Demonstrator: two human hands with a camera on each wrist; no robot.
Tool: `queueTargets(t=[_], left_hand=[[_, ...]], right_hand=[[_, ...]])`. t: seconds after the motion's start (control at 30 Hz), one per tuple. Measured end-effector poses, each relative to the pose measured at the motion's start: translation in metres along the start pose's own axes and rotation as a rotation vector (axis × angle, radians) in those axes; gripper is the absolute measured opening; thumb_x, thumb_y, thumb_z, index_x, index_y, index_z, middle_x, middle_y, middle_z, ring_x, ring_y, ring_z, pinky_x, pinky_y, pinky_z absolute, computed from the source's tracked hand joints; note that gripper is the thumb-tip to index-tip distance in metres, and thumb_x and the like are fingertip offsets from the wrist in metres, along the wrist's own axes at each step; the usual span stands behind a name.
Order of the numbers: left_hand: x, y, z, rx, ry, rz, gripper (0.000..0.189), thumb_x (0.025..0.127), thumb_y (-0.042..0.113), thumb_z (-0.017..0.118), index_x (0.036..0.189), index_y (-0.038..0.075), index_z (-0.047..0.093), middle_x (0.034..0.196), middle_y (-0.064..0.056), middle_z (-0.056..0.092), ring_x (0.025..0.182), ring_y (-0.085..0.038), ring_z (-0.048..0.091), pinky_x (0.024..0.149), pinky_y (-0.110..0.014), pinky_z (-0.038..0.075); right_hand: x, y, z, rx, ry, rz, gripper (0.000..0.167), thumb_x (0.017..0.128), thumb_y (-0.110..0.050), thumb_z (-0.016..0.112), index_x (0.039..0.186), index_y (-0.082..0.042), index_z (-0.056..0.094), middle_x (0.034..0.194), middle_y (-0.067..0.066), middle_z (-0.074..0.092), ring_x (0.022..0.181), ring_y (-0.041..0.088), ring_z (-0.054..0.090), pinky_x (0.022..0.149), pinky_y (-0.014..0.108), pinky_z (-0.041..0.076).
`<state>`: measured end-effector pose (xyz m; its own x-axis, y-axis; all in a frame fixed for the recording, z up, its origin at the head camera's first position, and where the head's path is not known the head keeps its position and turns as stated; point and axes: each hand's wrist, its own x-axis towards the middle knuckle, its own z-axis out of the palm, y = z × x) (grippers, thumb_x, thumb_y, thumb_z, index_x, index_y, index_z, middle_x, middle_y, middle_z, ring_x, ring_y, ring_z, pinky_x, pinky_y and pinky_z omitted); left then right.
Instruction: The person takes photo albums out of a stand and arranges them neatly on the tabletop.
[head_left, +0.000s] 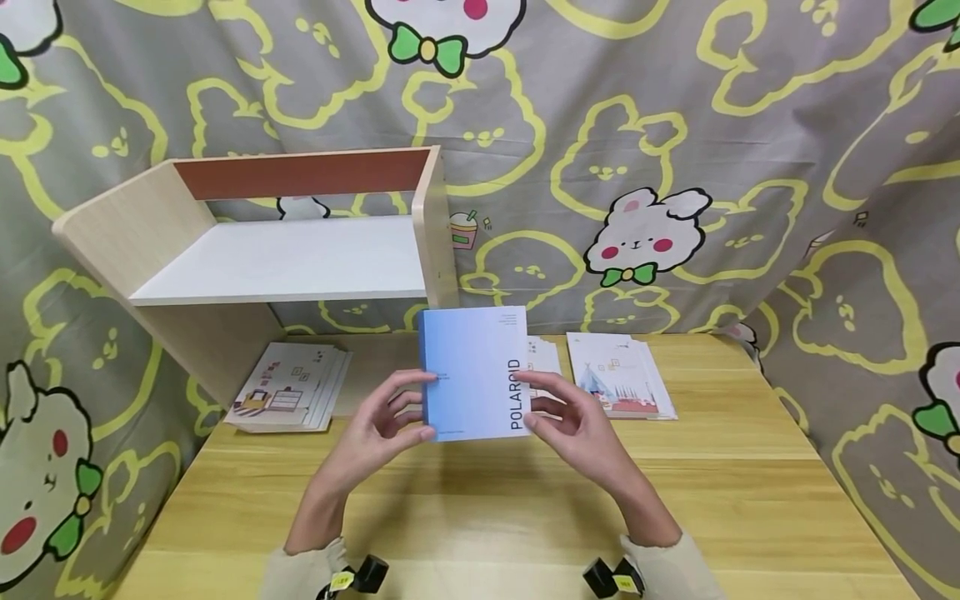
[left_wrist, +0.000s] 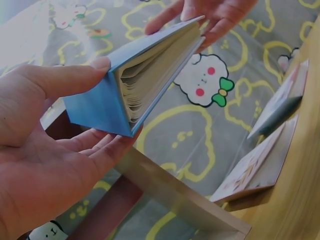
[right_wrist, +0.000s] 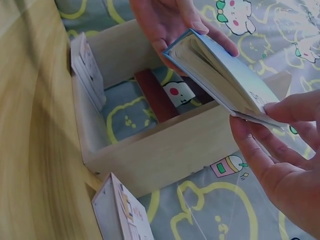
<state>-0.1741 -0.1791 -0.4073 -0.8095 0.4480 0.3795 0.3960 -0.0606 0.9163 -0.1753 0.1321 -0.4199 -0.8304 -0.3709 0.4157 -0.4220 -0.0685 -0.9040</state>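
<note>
Left hand point(head_left: 369, 429) and right hand point(head_left: 587, 432) pinch a blue book point(head_left: 472, 371) lettered "POLAROID", grip narrowly parted.

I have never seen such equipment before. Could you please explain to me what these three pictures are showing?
There is no machine: the grip is a person's left hand and right hand. The wide picture comes from a camera on the head, looking forward and down. The two others come from cameras on the wrists, one each, and show the same moment closer. The hands hold a blue book, marked POLAROID, between them in the air; the wrist pictures also show its pages. On the wooden table stands a shelf unit, with a stack of white books under its white board. More white books lie to the right, some partly hidden behind the blue one.
</note>
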Motion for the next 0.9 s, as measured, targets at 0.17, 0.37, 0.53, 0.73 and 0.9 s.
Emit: queueTargets(t=[0.17, 0.37, 0.53, 0.73, 0.9], left_hand=[[0.002, -0.001, 0.003, 0.063, -0.008, 0.014, 0.062, 0.089, -0.01, 0.072, 0.145, 0.004, 0.049, 0.149, -0.015, 0.043, 0.12, -0.029, 0.06, 0.102, -0.039, 0.052], [0.008, -0.003, 0.008, 0.114, -0.015, 0.027, 0.062, 0.089, -0.01, 0.073, 0.144, 0.007, 0.052, 0.147, -0.013, 0.044, 0.115, -0.033, 0.06, 0.101, -0.039, 0.053], [0.012, -0.003, 0.013, 0.105, -0.02, 0.024, 0.061, 0.089, -0.008, 0.074, 0.144, 0.008, 0.053, 0.146, -0.011, 0.046, 0.114, -0.033, 0.06, 0.101, -0.039, 0.053], [0.016, -0.002, 0.017, 0.1, -0.024, 0.043, 0.061, 0.089, -0.009, 0.074, 0.144, 0.008, 0.053, 0.146, -0.012, 0.046, 0.113, -0.035, 0.059, 0.101, -0.039, 0.053], [0.02, -0.003, 0.021, 0.103, -0.025, 0.053, 0.062, 0.088, -0.009, 0.075, 0.144, 0.008, 0.054, 0.145, -0.011, 0.047, 0.113, -0.034, 0.059, 0.1, -0.04, 0.054]], right_hand=[[0.0, -0.002, -0.003, -0.013, 0.0, 0.007, 0.048, 0.096, 0.006, 0.065, 0.142, -0.006, 0.058, 0.148, 0.012, 0.053, 0.119, 0.026, 0.064, 0.093, 0.035, 0.057], [-0.002, -0.003, -0.009, -0.046, 0.01, 0.007, 0.048, 0.096, 0.006, 0.066, 0.142, -0.007, 0.058, 0.147, 0.011, 0.054, 0.12, 0.03, 0.063, 0.095, 0.034, 0.056], [-0.003, -0.003, -0.016, -0.065, 0.014, 0.0, 0.049, 0.096, 0.007, 0.066, 0.142, -0.008, 0.058, 0.147, 0.01, 0.054, 0.121, 0.026, 0.063, 0.097, 0.032, 0.055], [-0.005, -0.006, -0.022, -0.069, 0.006, 0.0, 0.049, 0.096, 0.007, 0.065, 0.142, -0.007, 0.058, 0.148, 0.012, 0.053, 0.122, 0.024, 0.062, 0.097, 0.032, 0.055], [-0.006, -0.009, -0.028, -0.089, 0.012, 0.015, 0.05, 0.095, 0.008, 0.066, 0.142, -0.008, 0.058, 0.147, 0.011, 0.054, 0.119, 0.029, 0.063, 0.094, 0.032, 0.057]])
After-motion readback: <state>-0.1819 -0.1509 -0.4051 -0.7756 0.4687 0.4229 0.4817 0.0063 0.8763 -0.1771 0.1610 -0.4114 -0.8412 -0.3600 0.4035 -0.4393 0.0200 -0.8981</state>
